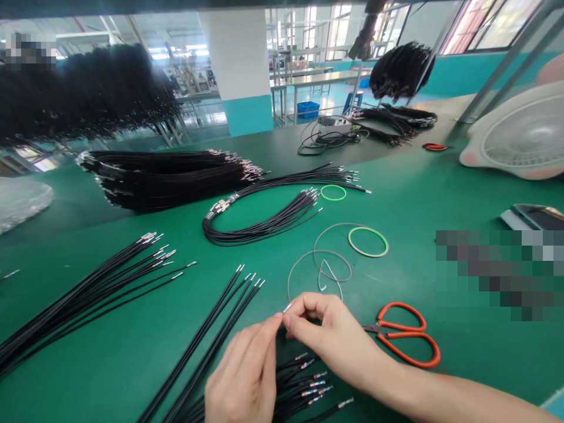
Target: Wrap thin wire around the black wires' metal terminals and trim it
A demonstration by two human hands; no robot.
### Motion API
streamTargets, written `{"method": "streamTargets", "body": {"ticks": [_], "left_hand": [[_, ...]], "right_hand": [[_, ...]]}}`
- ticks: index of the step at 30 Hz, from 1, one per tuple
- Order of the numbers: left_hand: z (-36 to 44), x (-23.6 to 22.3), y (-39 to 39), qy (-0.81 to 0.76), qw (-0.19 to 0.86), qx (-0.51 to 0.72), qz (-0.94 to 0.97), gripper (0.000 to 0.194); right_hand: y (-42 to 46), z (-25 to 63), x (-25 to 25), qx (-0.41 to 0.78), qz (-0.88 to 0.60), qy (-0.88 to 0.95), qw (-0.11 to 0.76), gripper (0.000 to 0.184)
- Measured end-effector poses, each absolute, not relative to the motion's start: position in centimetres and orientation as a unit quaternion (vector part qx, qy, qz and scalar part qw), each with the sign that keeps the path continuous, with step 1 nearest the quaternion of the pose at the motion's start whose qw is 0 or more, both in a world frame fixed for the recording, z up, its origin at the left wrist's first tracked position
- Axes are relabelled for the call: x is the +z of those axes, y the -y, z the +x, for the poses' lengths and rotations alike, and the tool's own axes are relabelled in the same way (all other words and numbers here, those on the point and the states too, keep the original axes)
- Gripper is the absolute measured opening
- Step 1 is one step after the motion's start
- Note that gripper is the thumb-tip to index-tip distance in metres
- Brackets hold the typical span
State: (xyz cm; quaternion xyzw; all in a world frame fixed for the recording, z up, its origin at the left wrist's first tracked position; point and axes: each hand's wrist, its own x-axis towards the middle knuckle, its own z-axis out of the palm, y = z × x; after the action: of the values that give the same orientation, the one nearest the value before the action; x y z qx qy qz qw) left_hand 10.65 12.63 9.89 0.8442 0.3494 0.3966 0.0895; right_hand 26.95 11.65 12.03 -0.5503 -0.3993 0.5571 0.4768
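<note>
Fingers point(304, 306) of left hand point(242, 376) and right hand point(335, 335) pinched closed on metal wire terminal point(288, 307), long axis slanting up-right

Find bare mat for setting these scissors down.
Green mat shows below the left wire fan, beside the long black wires. More shows between the orange-handled scissors and the coiled grey wire. Crowded at the left hand and right hand, over the crimped wire ends.

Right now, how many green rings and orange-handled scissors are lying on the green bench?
Green rings: 2 (small green ring, larger green ring)
Orange-handled scissors: 2 (near pair, far pair)
Total: 4
</note>
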Motion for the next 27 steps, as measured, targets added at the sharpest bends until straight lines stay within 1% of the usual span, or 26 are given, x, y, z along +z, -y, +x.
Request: {"method": "streamTargets", "body": {"ticks": [4,7,12,19,23,25,27], "left_hand": [[10.08,9.25,-12.77,-0.329,0.080,0.377,0.862,0.040],[9.92,9.04,-12.80,-0.325,0.068,0.365,0.870,0.043],[10.28,9.30,-12.66,-0.332,0.071,0.360,0.869,0.042],[10.63,9.22,-12.53,-0.366,0.115,0.372,0.845,0.039],[10.68,9.26,-12.68,-0.397,0.175,0.384,0.815,0.034],[10.71,9.35,-12.71,-0.422,0.233,0.383,0.788,0.030],[10.86,9.49,-12.64,-0.454,0.316,0.380,0.742,0.026]], "right_hand": [[-11.68,26.98,11.95,0.560,-0.543,0.399,0.482,0.016],[-11.66,26.99,12.01,0.565,-0.537,0.396,0.485,0.016],[-11.65,27.03,12.18,0.570,-0.534,0.398,0.481,0.016],[-11.68,27.10,12.04,0.563,-0.536,0.413,0.476,0.017],[-11.64,27.23,11.95,0.565,-0.529,0.419,0.474,0.016],[-11.64,27.29,11.94,0.567,-0.523,0.425,0.473,0.016],[-11.67,27.31,11.90,0.571,-0.510,0.433,0.476,0.017]]}}
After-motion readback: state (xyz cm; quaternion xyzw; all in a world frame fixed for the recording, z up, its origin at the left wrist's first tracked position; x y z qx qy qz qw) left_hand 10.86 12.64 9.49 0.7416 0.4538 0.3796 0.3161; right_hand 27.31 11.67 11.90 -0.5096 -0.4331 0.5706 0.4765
